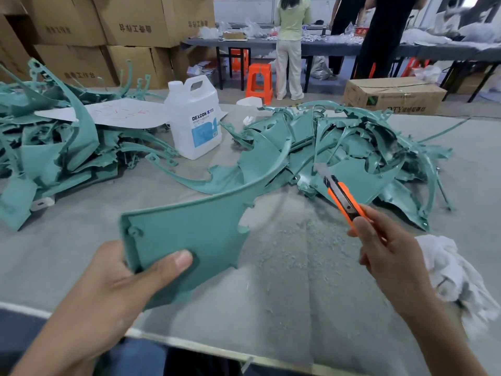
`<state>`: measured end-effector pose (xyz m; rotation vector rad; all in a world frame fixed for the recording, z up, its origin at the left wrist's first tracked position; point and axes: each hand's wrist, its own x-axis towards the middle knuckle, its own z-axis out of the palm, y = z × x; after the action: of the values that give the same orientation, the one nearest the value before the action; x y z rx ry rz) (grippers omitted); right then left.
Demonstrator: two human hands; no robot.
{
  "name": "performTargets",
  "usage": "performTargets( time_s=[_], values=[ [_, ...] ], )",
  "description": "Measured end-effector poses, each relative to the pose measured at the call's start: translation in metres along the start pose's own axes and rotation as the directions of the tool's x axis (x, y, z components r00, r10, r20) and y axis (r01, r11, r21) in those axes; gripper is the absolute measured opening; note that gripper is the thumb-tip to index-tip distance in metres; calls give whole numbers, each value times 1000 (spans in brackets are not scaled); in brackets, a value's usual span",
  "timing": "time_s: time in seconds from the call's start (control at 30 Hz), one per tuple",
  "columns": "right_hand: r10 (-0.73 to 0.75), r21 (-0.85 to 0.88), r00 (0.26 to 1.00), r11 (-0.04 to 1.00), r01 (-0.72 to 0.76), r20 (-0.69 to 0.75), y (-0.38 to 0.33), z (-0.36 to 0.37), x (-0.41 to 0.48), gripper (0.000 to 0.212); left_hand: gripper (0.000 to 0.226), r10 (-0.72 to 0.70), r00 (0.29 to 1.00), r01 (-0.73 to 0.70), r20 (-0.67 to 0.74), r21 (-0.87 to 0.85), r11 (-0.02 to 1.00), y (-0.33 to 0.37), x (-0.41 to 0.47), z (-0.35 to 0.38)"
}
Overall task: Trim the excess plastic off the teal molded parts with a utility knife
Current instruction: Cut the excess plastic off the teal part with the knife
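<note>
Teal molded part: matt plastic, smooth face. Utility knife: glossy orange plastic, metal blade. Jug: translucent white plastic, paper label. Rag: crumpled white cloth. Tabletop: grey, matt, dusted with shavings.

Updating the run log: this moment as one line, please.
left hand holds teal part | right hand holds utility knife, blade extended, apart from part | shavings on table

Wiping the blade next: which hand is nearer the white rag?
Right. The right hand sits just beside the rag; the left hand holds the teal part far to its left.
</note>
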<state>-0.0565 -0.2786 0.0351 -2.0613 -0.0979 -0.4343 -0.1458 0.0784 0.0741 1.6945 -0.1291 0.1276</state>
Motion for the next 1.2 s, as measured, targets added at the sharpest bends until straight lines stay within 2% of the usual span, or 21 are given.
performTargets(
  time_s=[0.07,0.13,0.27,0.37,0.43,0.53,0.57,0.63,0.7,0.77,0.87,0.93,1.0,1.07,1.13,1.17,1.2],
  values=[
    [-21,100,1000,995,20,8,-19,8,-20,29,35,26,1000,-26,-1,39,999,5,10,21],
    [-86,127,995,989,80,47,-39,16,-41,39,20,6,996,4,-84,109,994,1,20,36],
    [-227,64,956,974,219,186,-72,30,-68,42,18,-33,994,56,-101,234,971,-7,29,56],
    [-232,58,947,973,225,221,-75,36,-70,41,18,-9,994,42,-108,305,952,-9,28,59],
    [-251,45,950,968,247,185,-71,35,-63,40,9,-32,998,44,-62,200,979,-3,24,59],
    [-222,8,971,975,222,89,-56,24,-43,37,33,-95,995,95,-8,6,995,5,12,46],
    [-199,-35,979,979,201,54,-49,20,-34,36,40,-116,993,117,25,-56,992,7,8,38],
    [-134,-152,991,979,134,10,-28,11,-11,31,47,-105,978,139,178,-191,972,11,2,26],
    [-47,-269,999,962,50,20,-4,4,9,30,54,-87,966,162,243,-306,938,10,-3,19],
    [4,-310,999,951,9,40,14,4,17,29,64,-116,971,191,210,-387,902,6,-5,17],
    [90,-139,996,987,-86,19,32,11,6,27,54,-207,969,244,134,-406,880,-6,2,24],
    [129,-50,991,990,-128,17,38,22,-7,28,44,-308,951,283,14,-433,856,-21,11,33],
    [150,31,989,988,-150,11,41,33,-21,24,53,-401,908,311,-120,-446,839,-37,20,43],
    [162,73,987,984,-160,-13,41,42,-34,23,70,-453,862,339,-228,-403,850,-57,27,50],
    [170,89,985,982,-166,-32,40,49,-46,22,81,-440,849,371,-292,-262,891,-72,29,54],
    [171,94,984,982,-166,-42,40,52,-51,20,80,-388,860,382,-332,-86,920,-79,29,54],
    [167,89,984,983,-161,-55,41,54,-54,17,75,-312,876,389,-367,157,908,-84,30,54]
  ],
)
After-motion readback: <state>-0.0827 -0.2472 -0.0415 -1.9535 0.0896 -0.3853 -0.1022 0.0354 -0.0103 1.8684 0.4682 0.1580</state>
